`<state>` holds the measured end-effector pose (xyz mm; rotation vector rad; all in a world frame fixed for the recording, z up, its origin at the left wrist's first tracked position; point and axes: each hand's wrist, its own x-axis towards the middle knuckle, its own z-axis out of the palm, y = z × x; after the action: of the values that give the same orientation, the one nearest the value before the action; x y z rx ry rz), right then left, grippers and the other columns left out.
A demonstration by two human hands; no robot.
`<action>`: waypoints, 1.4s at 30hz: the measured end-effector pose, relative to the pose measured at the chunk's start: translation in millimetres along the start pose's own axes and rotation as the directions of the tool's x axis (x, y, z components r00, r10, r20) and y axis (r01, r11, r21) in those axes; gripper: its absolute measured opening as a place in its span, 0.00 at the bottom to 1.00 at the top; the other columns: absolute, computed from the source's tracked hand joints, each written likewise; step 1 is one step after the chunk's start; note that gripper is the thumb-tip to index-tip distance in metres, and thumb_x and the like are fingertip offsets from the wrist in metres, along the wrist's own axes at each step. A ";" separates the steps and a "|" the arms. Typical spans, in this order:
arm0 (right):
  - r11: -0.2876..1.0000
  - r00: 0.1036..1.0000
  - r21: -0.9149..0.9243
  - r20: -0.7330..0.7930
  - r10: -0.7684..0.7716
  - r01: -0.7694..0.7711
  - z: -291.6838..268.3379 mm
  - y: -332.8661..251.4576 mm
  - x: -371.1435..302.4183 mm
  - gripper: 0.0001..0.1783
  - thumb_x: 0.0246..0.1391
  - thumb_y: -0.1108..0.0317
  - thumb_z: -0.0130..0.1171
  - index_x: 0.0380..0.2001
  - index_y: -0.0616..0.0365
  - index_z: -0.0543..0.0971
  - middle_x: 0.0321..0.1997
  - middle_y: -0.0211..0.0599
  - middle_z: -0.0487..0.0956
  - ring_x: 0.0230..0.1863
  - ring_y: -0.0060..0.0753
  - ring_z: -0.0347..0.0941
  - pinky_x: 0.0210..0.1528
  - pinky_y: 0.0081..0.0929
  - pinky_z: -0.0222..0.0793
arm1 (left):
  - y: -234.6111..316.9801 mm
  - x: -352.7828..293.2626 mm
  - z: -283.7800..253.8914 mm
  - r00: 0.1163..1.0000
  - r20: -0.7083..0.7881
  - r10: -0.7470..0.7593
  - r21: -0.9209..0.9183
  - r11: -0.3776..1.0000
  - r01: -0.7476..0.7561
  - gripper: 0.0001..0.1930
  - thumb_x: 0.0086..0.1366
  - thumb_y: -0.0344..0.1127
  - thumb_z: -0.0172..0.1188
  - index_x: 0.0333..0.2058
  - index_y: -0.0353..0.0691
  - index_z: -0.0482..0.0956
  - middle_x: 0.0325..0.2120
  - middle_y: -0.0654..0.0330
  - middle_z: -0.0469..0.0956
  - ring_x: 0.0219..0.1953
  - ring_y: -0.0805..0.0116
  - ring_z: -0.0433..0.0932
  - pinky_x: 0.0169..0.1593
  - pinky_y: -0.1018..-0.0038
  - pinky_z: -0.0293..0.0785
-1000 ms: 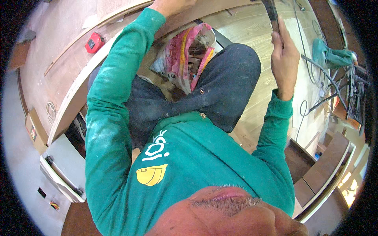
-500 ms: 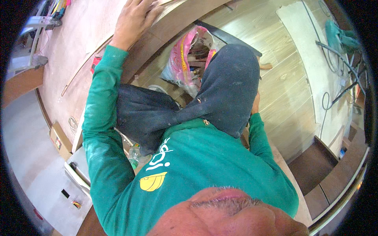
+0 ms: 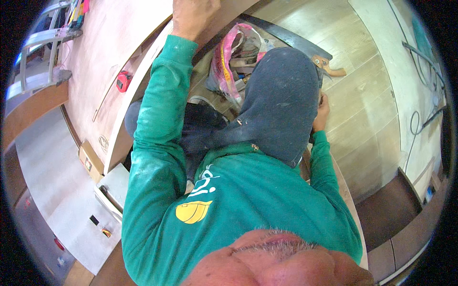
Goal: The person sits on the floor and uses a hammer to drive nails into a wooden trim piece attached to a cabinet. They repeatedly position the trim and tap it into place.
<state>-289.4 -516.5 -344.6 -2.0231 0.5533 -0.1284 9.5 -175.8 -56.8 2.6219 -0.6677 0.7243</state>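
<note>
At the top edge, my left hand (image 3: 194, 18) is closed over the upper edge of a long brown wooden board (image 3: 153, 61); the picture's rim cuts off part of its fingers. The board slants down past my left forearm and partly covers my bent left leg. Low beside my right knee, my right hand (image 3: 322, 113) has its fingers curled around something dark and narrow, mostly hidden by the knee. A handsaw (image 3: 292, 37) with a wooden handle lies on the floor beyond that knee. Between my legs and the board stands a pink and white plastic bag (image 3: 223, 66) holding tools.
A red tape measure (image 3: 123, 81) rests on the pale panel (image 3: 102, 59) to the left. Metal ladder parts (image 3: 47, 59) stand at the far left. A small cardboard box (image 3: 90, 159) is near the white boards. Cables (image 3: 414, 121) run along the right; a brown open box-shaped piece (image 3: 389, 205) lies lower right.
My left hand has moved right and up, and the board's near end now covers part of my left leg. My right hand has come further forward into view. The saw's handle shows more.
</note>
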 end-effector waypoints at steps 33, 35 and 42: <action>0.972 0.978 0.211 0.158 -0.134 0.099 10.0 -135.2 39.4 0.21 0.65 0.70 0.61 0.59 0.63 0.73 0.52 0.41 0.81 0.51 0.33 0.78 0.55 0.30 0.74 | -172.5 -171.9 -161.1 0.971 0.171 -0.167 0.147 0.979 0.142 0.12 0.68 0.32 0.64 0.48 0.41 0.85 0.37 0.53 0.82 0.42 0.54 0.82 0.47 0.64 0.78; 0.968 0.970 0.169 0.122 -0.210 0.188 8.6 -156.2 52.4 0.21 0.65 0.69 0.62 0.59 0.63 0.73 0.51 0.41 0.81 0.51 0.33 0.78 0.55 0.30 0.74 | -165.2 -169.9 -163.9 0.967 0.155 -0.200 0.124 0.975 0.182 0.13 0.67 0.32 0.64 0.49 0.42 0.86 0.36 0.54 0.81 0.40 0.56 0.81 0.46 0.66 0.78; 0.799 0.818 -0.187 0.200 -0.539 0.572 -17.3 -267.2 119.2 0.17 0.66 0.65 0.62 0.54 0.61 0.76 0.47 0.46 0.81 0.44 0.37 0.80 0.47 0.33 0.75 | -154.8 -163.8 -167.1 0.948 0.175 -0.265 0.128 0.961 0.245 0.11 0.65 0.32 0.65 0.46 0.40 0.86 0.34 0.55 0.81 0.39 0.56 0.80 0.44 0.64 0.76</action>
<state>-100.8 -474.8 -124.1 -2.3619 -0.1453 -0.2859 -99.8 82.1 -41.1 2.8278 -0.3343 0.4452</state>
